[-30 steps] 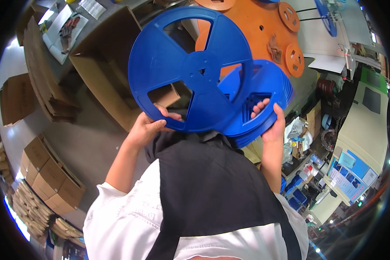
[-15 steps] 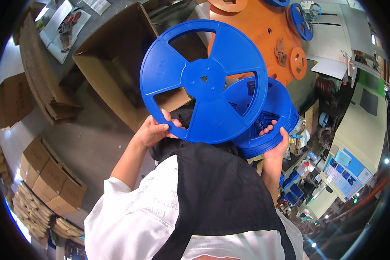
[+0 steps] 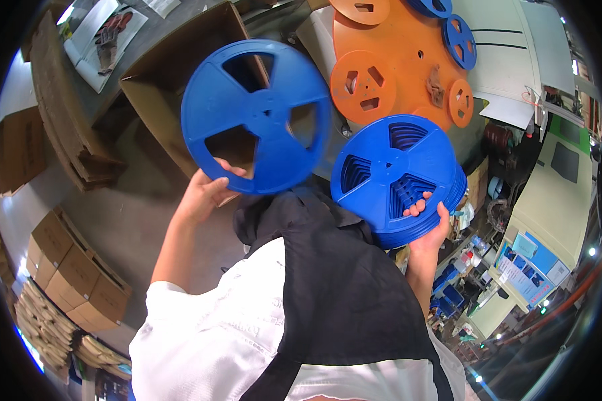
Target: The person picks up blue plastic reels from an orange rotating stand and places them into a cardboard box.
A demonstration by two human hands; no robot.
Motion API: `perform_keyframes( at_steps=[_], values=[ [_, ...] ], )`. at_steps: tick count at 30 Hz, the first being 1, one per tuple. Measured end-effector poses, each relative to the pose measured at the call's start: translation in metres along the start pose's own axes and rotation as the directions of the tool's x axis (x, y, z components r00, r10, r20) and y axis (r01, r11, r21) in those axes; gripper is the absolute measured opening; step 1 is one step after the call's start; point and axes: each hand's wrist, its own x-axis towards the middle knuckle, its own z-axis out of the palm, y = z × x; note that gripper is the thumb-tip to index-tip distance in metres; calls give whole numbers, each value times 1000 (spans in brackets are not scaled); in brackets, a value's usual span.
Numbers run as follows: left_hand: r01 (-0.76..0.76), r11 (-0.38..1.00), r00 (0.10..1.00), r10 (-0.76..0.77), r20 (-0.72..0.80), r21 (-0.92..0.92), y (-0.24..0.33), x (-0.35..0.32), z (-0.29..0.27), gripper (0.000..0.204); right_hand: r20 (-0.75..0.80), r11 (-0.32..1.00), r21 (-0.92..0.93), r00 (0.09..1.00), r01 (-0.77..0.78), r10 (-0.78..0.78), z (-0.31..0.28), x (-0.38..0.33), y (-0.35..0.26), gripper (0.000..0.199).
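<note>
A single blue plastic reel disc [image 3: 257, 144] with large cut-outs is gripped at its lower rim by my left hand [image 3: 207, 194]. It is held up in front of an open cardboard box [image 3: 160, 127] and covers part of it. To the right, my right hand [image 3: 431, 226] grips a stack of matching blue reel discs [image 3: 360, 200]. Its fingers curl through a cut-out and the thumb lies along the outer rim. The stack is tilted, with its top face turned up, and stands apart from the single disc.
Beyond the stack, an orange round table [image 3: 408, 67] carries orange discs [image 3: 362, 87] and smaller blue reels [image 3: 459, 41]. At the left are flattened cardboard sheets [image 3: 67, 107] and stacked cartons [image 3: 80, 274]. A cluttered bench with blue bins [image 3: 451, 301] stands at the lower right.
My left hand has carried the single disc leftward, away from the stack and toward the cardboard box. The stack's top face is now uncovered; my right hand still holds it in nearly the same place.
</note>
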Motion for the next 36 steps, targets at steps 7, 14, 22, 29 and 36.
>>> perform_keyframes(
  at_steps=[7,14,22,29,36],
  values=[
    [85,914,944,54,-326,397,-24,84,-36,33,244,998,32,969,-51,42,7,1,1,39],
    [0,993,1000,3,-22,121,-10,38,-36,30,390,1000,-10,920,-29,30,7,-11,-2,41],
    [-5,997,978,19,-206,71,-1,-30,-102,28,438,998,63,899,-3,-25,5,-10,0,43],
    [182,871,895,45,-445,456,-62,91,-133,25,519,974,222,851,-52,-73,4,-6,-12,46],
    [234,557,910,163,-381,797,-104,183,-107,80,598,903,405,788,-142,-144,12,-4,-10,46]
  ],
)
